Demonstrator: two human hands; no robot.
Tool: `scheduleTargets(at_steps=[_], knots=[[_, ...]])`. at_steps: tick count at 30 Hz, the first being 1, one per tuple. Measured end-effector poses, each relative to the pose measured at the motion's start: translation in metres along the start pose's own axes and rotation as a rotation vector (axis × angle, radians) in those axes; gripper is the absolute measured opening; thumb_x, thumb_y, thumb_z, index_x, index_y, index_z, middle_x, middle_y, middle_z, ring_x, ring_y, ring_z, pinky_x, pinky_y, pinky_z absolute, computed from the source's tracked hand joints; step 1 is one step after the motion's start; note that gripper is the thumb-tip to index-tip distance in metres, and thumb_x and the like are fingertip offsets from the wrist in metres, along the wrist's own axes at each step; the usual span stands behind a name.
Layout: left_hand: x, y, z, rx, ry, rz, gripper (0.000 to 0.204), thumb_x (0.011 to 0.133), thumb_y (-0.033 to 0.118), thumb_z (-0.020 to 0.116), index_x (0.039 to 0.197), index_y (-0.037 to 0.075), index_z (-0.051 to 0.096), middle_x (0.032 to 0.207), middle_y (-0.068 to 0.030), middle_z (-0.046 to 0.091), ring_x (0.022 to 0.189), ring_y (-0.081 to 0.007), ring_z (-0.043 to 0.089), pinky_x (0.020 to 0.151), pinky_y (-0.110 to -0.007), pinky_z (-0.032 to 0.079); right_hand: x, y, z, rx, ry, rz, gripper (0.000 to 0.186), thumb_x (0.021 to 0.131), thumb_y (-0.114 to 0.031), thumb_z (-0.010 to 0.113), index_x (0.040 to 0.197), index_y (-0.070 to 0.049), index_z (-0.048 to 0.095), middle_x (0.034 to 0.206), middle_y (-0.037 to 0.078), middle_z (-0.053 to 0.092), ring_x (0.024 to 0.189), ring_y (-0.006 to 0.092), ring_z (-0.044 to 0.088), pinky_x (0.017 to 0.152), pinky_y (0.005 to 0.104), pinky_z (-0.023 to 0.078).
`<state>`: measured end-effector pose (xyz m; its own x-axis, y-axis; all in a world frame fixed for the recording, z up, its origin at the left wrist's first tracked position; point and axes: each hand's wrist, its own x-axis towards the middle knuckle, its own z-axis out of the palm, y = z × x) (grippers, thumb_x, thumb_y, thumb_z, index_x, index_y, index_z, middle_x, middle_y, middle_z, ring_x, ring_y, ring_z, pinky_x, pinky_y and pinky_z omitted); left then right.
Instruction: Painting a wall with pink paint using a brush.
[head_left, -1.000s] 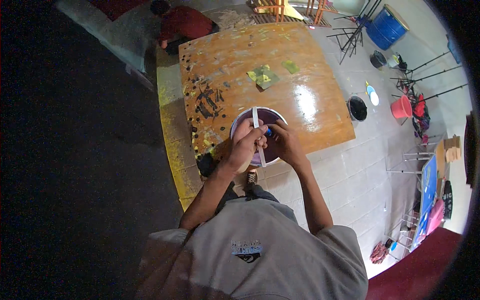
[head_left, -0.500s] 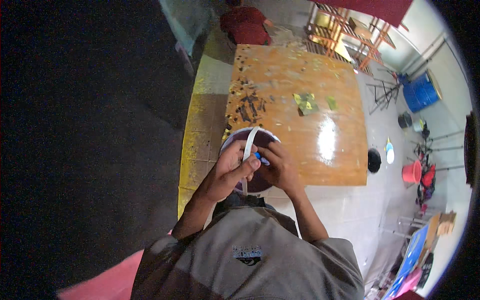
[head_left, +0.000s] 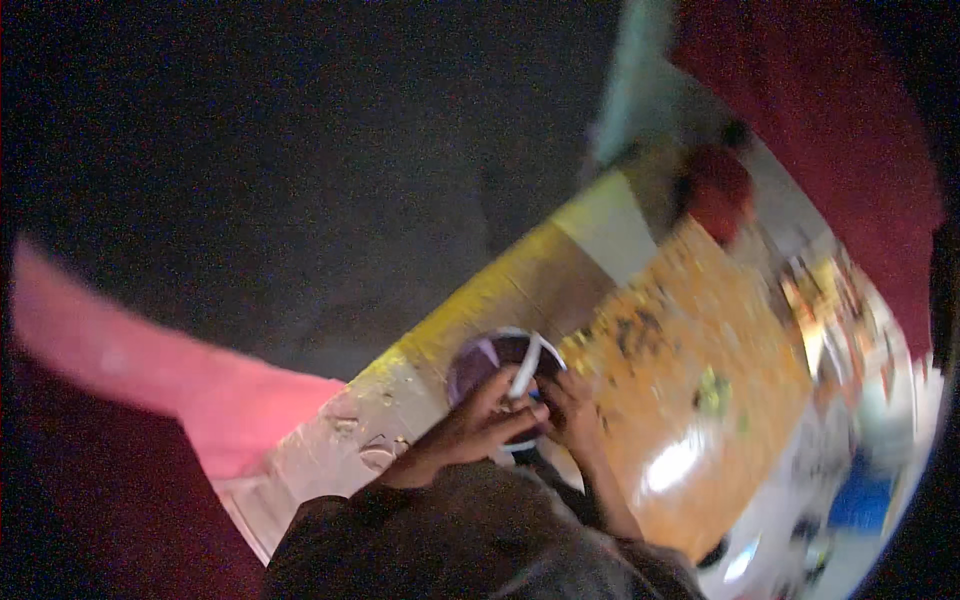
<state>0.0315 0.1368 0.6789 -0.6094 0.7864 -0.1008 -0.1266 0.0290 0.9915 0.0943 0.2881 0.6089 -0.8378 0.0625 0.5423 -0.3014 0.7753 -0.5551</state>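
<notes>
Over bucket (head_left: 468, 374), left fingers (head_left: 518, 420) grip white strip (head_left: 526, 367); right fingers (head_left: 562, 402) just beside.

Round bucket, white strip and small blue piece.
Bucket (head_left: 466, 372): pale rim, dark purple interior, open at the top, its mouth facing up toward the camera; outer wall mostly hidden, support out of sight. Strip (head_left: 529, 364): white, narrow, flat-looking, lying slantwise over the bucket's mouth, upper end near the far rim, lower part covered by fingers; any attachment to the bucket cannot be told. Blue piece (head_left: 533, 386): small, beside the strip, over the mouth, mostly covered; blurred, exact form unclear.
</notes>
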Motion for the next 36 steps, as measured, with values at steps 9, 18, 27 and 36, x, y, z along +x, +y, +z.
scheduleTargets(at_steps=[9, 18, 27, 36], knots=[[-0.046, -0.037, 0.033, 0.188, 0.518, -0.015, 0.04, 0.082, 0.032, 0.056, 0.108, 0.004, 0.047, 0.098, -0.0062, 0.052, 0.094, -0.0165, 0.047, 0.079, -0.029, 0.039, -0.028, 0.023, 0.043, 0.43, -0.305, -0.017, 0.021, 0.064, -0.014, 0.063, 0.08, -0.003, 0.057, 0.074, 0.013, 0.051, 0.067, 0.0316, 0.05, 0.055, 0.0392, 0.041], [-0.103, -0.121, 0.024, 0.426, 0.772, 0.022, 0.037, 0.079, 0.024, 0.057, 0.108, 0.002, 0.052, 0.109, -0.0143, 0.053, 0.103, -0.0243, 0.05, 0.089, -0.033, 0.037, -0.072, -0.013, 0.069, 0.237, -0.331, -0.505, 0.031, 0.068, -0.018, 0.065, 0.094, -0.004, 0.055, 0.09, 0.014, 0.056, 0.087, 0.0308, 0.055, 0.076, 0.0365, 0.045], [-0.159, -0.127, 0.068, 0.757, 0.794, 0.061, 0.034, 0.081, 0.029, 0.052, 0.107, 0.008, 0.055, 0.106, -0.0142, 0.056, 0.101, -0.0262, 0.052, 0.089, -0.034, 0.038, -0.143, -0.034, 0.088, 1.238, -0.635, 0.386, 0.039, 0.082, -0.032, 0.054, 0.113, -0.008, 0.05, 0.087, 0.005, 0.056, 0.076, 0.0163, 0.054, 0.072, 0.031, 0.048], [-0.16, -0.264, 0.06, 1.08, 0.651, -0.156, 0.042, 0.083, 0.023, 0.042, 0.123, 0.011, 0.039, 0.122, -0.0165, 0.041, 0.111, -0.0339, 0.041, 0.096, -0.044, 0.029, -0.139, -0.044, 0.097, 1.211, -0.951, 0.267, 0.037, 0.083, -0.021, 0.053, 0.116, -0.007, 0.045, 0.1, 0.011, 0.053, 0.091, 0.0226, 0.051, 0.082, 0.0368, 0.044]])
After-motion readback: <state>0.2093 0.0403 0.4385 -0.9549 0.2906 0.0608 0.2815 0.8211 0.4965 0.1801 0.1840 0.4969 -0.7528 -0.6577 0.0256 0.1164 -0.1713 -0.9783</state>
